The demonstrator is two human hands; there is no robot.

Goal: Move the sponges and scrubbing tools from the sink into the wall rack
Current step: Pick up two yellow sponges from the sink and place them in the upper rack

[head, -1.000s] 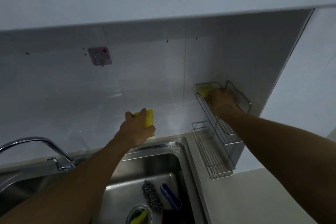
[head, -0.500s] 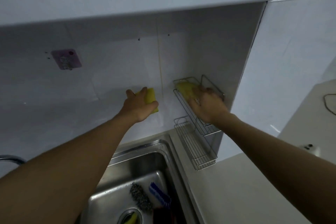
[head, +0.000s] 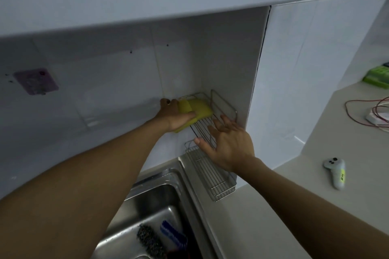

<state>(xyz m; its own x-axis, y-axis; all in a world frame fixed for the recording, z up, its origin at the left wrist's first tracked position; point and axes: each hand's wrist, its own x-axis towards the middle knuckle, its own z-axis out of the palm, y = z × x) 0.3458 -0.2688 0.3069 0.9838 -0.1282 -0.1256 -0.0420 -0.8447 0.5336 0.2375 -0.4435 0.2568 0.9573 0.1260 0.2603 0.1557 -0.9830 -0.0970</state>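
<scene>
the left hand (head: 175, 114) grips a yellow sponge (head: 184, 109), now at the wall rack (head: 223, 109) beside a second sponge (head: 202, 107). the right hand (head: 228, 145), fingers (head: 219, 121) spread and empty, has pulled back. steel scrubber (head: 150, 242) and blue brush (head: 172, 233) lie in the sink (head: 155, 193).

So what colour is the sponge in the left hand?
Yellow: the sponge in the left hand, head view.

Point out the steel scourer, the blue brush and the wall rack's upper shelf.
steel scourer (head: 149, 241): head view, middle of its dark wire bundle in the sink.
blue brush (head: 173, 234): head view, on its blue bristle head.
upper shelf (head: 203, 127): head view, bare wire floor beside the sponge.
</scene>
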